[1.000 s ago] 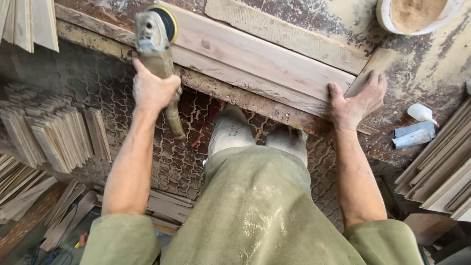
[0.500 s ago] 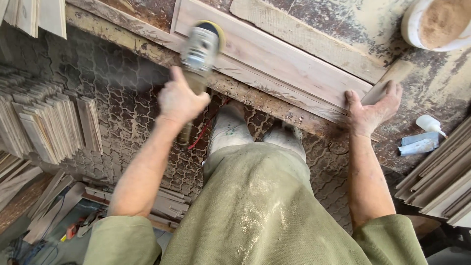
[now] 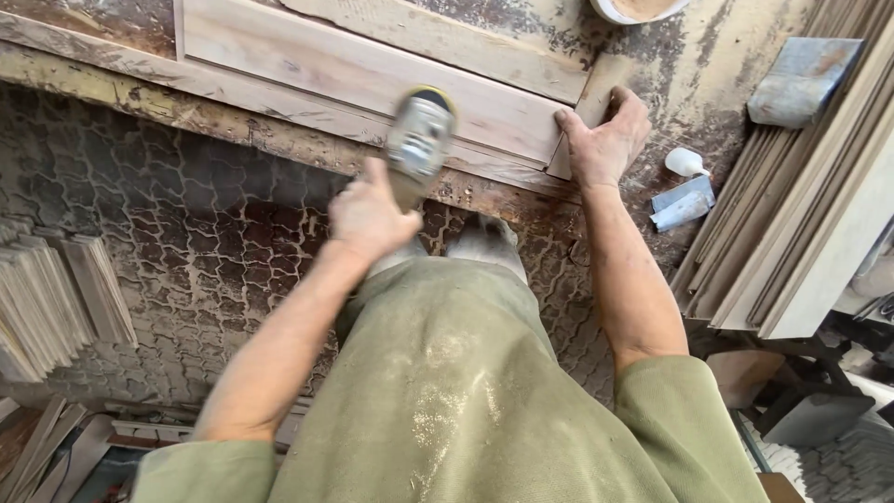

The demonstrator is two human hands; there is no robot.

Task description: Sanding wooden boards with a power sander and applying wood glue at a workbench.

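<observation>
Grey handheld disc sander with yellow-rimmed pad (image 3: 421,138), blurred, sits on near edge of long pale wooden board (image 3: 372,74) lying on worn workbench (image 3: 726,56). Left hand (image 3: 370,216) wrapped around sander handle. Right hand (image 3: 603,140) pressed flat on board's right end, fingers spread. White squeeze bottle (image 3: 687,162) just beside it.

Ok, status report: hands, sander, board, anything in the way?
Left hand grips sander on board's near edge. Right hand presses board's right end. Nothing blocking the board.

Two hands (image 3: 368,216), one sander (image 3: 421,140), one bottle (image 3: 686,162).
</observation>
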